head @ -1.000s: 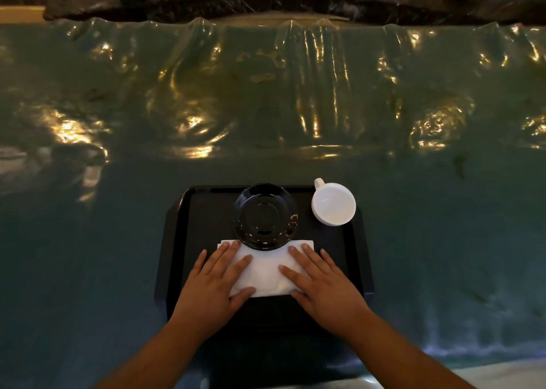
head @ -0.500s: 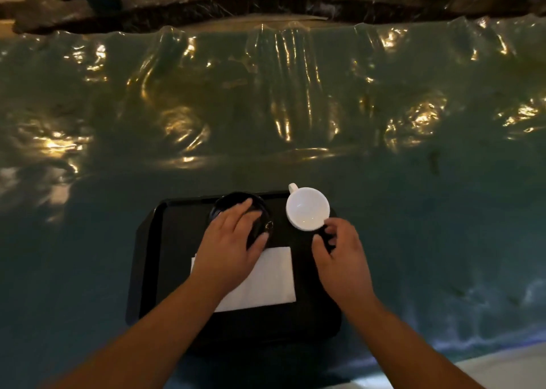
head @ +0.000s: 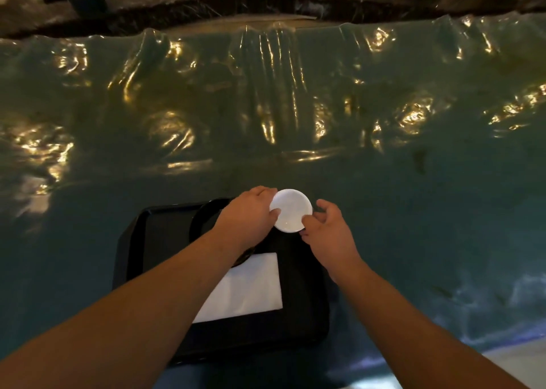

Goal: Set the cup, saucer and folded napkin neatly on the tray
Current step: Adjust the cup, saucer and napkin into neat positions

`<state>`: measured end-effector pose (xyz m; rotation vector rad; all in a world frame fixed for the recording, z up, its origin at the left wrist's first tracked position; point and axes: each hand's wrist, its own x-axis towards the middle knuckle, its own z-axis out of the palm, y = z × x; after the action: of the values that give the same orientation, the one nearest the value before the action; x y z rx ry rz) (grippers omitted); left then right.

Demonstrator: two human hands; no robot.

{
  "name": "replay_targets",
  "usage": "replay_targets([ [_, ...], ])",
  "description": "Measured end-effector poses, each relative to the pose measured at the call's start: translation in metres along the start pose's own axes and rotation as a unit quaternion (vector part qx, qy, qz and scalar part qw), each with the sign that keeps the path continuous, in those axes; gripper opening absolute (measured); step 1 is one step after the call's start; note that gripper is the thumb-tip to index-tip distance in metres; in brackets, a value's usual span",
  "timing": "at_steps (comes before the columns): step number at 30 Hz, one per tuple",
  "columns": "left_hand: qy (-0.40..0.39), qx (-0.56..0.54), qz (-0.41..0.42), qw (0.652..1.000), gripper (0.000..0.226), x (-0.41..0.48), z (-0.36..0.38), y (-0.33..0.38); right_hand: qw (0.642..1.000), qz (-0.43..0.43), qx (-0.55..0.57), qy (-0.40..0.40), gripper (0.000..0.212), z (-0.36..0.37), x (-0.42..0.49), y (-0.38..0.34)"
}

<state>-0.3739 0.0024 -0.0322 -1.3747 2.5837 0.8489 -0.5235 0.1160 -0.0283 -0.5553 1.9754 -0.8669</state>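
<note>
A white cup (head: 291, 210) sits at the far right corner of the black tray (head: 153, 241). My left hand (head: 248, 214) grips the cup's left side, and my right hand (head: 328, 229) grips its right side. The cup's handle is hidden. A black saucer (head: 204, 223) lies on the tray's far middle, mostly covered by my left hand and forearm. A folded white napkin (head: 251, 288) lies flat on the tray just nearer than the saucer, partly under my left forearm.
The tray rests on a table under a wrinkled, shiny teal plastic cover (head: 413, 182). The table's far edge meets a dark cluttered surface (head: 266, 2). The near table edge shows pale at the lower right (head: 502, 356).
Both hands left the napkin and moved forward. The left hand passed over the saucer to the cup, and the right hand closed on the cup's other side.
</note>
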Motion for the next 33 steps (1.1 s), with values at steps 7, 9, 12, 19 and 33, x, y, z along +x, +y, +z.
replay_targets([
  [7, 0.07, 0.099, 0.035, 0.992, 0.056, -0.036, 0.009, -0.001, 0.997, -0.073, -0.022, -0.012, 0.054, 0.0, 0.017, -0.036],
  [9, 0.052, 0.1, 0.049, 0.992, 0.048, -0.04, 0.013, 0.001, 0.995, -0.089, -0.033, -0.029, 0.054, 0.004, 0.019, -0.04],
  [12, 0.07, 0.082, 0.052, 0.993, 0.041, -0.045, 0.018, -0.001, 0.976, -0.163, -0.143, -0.017, 0.056, 0.007, 0.014, -0.036],
  [19, 0.193, 0.003, 0.011, 0.981, 0.028, -0.06, 0.025, -0.02, 0.868, -0.299, -0.396, -0.038, 0.082, 0.024, 0.004, -0.019],
  [33, 0.175, -0.002, -0.152, 0.973, 0.06, -0.098, 0.015, -0.093, 0.831, -0.305, -0.461, -0.065, 0.09, 0.005, 0.024, -0.022],
])
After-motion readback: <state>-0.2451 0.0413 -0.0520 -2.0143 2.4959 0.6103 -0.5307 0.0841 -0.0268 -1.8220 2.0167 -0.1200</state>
